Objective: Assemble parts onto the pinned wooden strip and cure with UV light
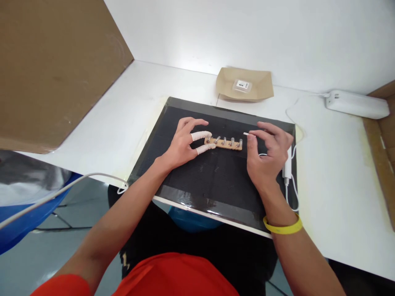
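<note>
A narrow tan strip (226, 144) lies over the black mat (197, 181), bearing a row of several small clear cylinders with shiny dark spots at their bases. My left hand (184, 144) has white covers on the thumb and forefinger, and these two digits pinch the strip's left end. Just right of the strip, my right hand (268, 150) holds a small thin white stick (246, 133) between thumb and forefinger. Its tip points left, a short way from the strip. What the stick exactly is cannot be made out.
A brown paper tray (225, 90) holding a small labelled clear case (242, 85) stands behind the mat. A white slim device (287, 164) with a cable lies by my right hand. Farther right are a white power bank-like box (354, 103) and a cardboard box (378, 148).
</note>
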